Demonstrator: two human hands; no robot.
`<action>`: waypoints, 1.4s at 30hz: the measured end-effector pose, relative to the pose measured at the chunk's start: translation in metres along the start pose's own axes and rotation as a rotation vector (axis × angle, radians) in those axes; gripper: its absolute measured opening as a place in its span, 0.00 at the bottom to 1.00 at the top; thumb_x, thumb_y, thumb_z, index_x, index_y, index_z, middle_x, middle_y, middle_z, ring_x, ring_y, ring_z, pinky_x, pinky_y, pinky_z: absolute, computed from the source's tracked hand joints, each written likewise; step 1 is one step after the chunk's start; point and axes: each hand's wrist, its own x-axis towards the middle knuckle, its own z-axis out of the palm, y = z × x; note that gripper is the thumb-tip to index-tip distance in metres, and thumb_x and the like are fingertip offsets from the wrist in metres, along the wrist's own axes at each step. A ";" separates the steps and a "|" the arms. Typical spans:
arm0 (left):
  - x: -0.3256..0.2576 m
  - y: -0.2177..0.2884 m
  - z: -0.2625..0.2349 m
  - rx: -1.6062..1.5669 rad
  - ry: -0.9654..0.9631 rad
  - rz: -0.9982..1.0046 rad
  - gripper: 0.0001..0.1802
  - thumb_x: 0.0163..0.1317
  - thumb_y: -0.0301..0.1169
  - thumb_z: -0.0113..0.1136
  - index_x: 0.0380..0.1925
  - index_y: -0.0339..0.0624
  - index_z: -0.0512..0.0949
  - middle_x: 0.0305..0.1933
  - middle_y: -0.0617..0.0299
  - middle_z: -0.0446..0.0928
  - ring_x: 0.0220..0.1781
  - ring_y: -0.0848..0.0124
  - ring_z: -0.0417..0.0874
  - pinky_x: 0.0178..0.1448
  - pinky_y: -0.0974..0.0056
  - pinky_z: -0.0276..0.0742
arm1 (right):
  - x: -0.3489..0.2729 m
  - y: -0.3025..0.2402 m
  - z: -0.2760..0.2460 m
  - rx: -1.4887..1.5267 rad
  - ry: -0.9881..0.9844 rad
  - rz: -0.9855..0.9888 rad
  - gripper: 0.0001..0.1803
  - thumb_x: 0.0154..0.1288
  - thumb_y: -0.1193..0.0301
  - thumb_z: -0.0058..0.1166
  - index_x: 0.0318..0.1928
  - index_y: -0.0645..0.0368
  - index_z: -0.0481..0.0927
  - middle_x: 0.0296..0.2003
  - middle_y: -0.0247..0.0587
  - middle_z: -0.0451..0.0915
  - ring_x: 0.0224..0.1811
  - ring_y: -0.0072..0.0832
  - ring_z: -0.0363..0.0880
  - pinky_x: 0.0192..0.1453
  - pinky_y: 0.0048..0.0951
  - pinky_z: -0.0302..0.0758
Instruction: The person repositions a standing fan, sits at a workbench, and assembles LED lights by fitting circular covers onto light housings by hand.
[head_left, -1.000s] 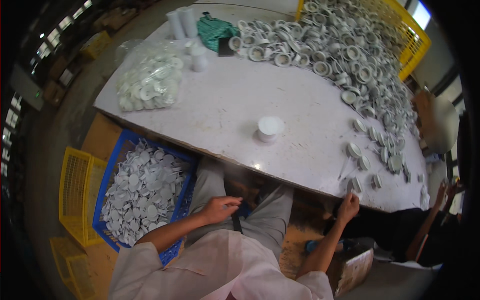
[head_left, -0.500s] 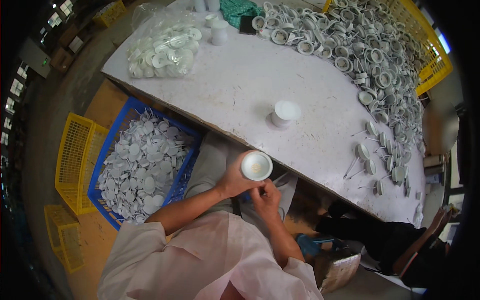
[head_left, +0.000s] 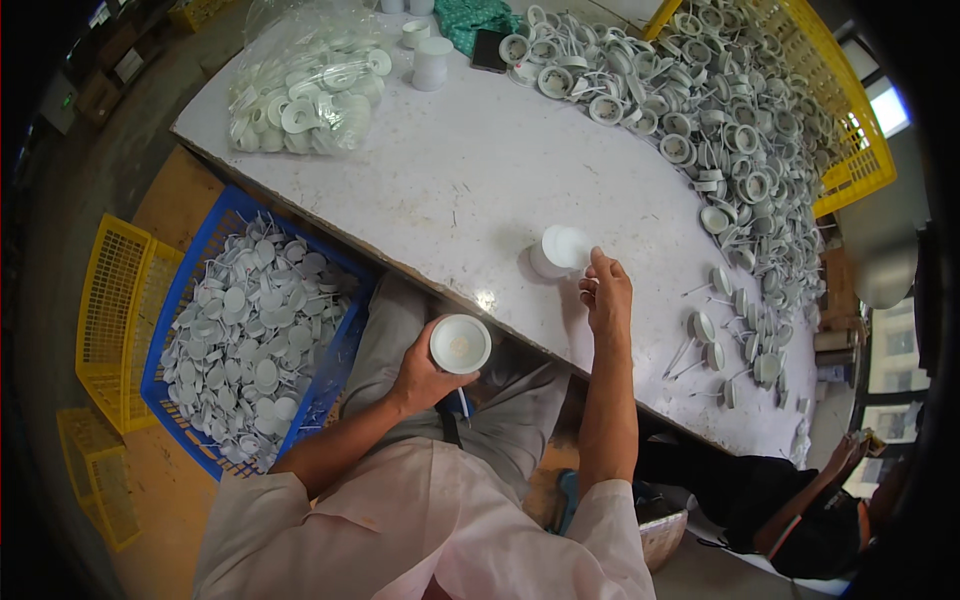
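My left hand (head_left: pixel 425 372), over my lap, is wrapped round a white round lamp housing (head_left: pixel 460 340). Its hollow side faces up, showing a faint yellowish patch in the middle, and a short white lead hangs below it. On the table stands a short stack of white round discs (head_left: pixel 560 250). My right hand (head_left: pixel 608 290) reaches to the right edge of that stack, thumb and fingertips pinched at the rim of the top disc. Whether the disc is lifted at all is too fine to tell.
A blue basket (head_left: pixel 165 365) full of white round lamp pieces stands left of my legs, beside yellow crates (head_left: pixel 115 300). Many wired lamp housings (head_left: pixel 735 130) are heaped at the far right. A clear bag of white rings (head_left: pixel 305 110) lies far left. Another person (head_left: pixel 800 500) sits at right.
My right hand has left the lamp housing and moved up and right to the disc stack. My left hand, with the housing, has shifted slightly left and down.
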 end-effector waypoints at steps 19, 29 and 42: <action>0.005 0.000 0.015 -0.018 -0.145 -0.024 0.41 0.49 0.11 0.60 0.62 0.39 0.54 0.54 0.52 0.70 0.48 0.60 0.81 0.48 0.61 0.83 | -0.082 0.042 -0.027 0.439 -0.153 -0.085 0.04 0.63 0.75 0.54 0.37 0.58 0.73 0.26 0.32 0.76 0.23 0.17 0.72 0.23 0.16 0.68; 0.017 0.008 0.039 0.192 -0.201 0.136 0.44 0.48 0.17 0.66 0.63 0.37 0.53 0.57 0.55 0.68 0.58 0.64 0.72 0.57 0.58 0.77 | -0.103 0.076 -0.045 0.478 -0.159 0.052 0.04 0.64 0.73 0.53 0.37 0.60 0.75 0.26 0.33 0.77 0.22 0.17 0.71 0.24 0.18 0.69; 0.012 0.003 0.038 -0.245 -0.279 -0.052 0.46 0.46 0.25 0.67 0.64 0.35 0.53 0.57 0.55 0.67 0.61 0.67 0.68 0.65 0.62 0.64 | -0.119 0.100 -0.033 0.382 -0.234 0.145 0.08 0.62 0.75 0.56 0.41 0.62 0.78 0.31 0.33 0.79 0.23 0.16 0.71 0.23 0.17 0.69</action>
